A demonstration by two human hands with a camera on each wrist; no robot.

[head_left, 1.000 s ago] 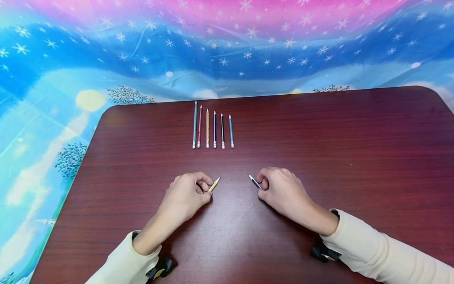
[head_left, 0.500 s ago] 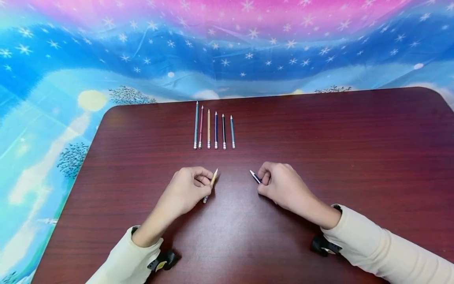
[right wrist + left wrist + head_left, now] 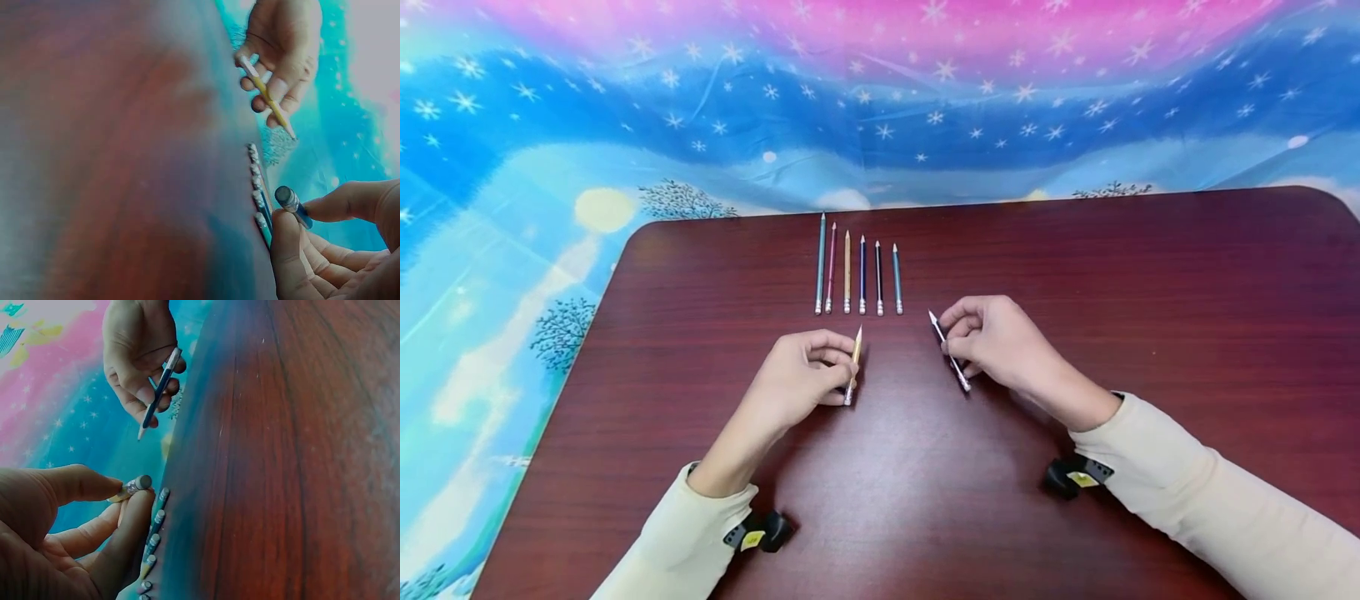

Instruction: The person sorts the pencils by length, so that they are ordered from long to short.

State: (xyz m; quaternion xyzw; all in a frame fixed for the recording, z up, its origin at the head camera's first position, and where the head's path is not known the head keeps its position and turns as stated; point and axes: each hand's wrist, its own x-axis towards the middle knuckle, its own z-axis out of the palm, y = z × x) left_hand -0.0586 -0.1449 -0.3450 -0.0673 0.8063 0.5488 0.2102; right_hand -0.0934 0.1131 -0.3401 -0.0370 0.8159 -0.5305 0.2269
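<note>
Between thumb and fingers my left hand (image 3: 801, 375) pinches a short yellow pencil (image 3: 854, 364), its point toward the far edge. My right hand (image 3: 1000, 342) pinches a dark pencil (image 3: 957, 367), tilted with its tip up and to the left. Beyond both hands, several pencils lie side by side in a row, longest at the left: teal (image 3: 821, 267), pink (image 3: 831, 271), tan (image 3: 847, 271), navy (image 3: 862, 275), black (image 3: 879, 279) and a short blue one (image 3: 897, 279). Their eraser ends line up toward me. In the left wrist view the yellow pencil's eraser end (image 3: 142, 482) faces the camera.
The dark red wooden table (image 3: 1112, 275) spreads under both hands. A snowflake-patterned cloth (image 3: 925, 125) hangs behind its far edge and along the left. Black wrist cameras (image 3: 767, 532) sit at the cream sleeves (image 3: 1210, 475).
Both hands have moved forward toward the pencil row, each keeping its pencil. Both held pencils have turned more upright in the head view and show their eraser ends.
</note>
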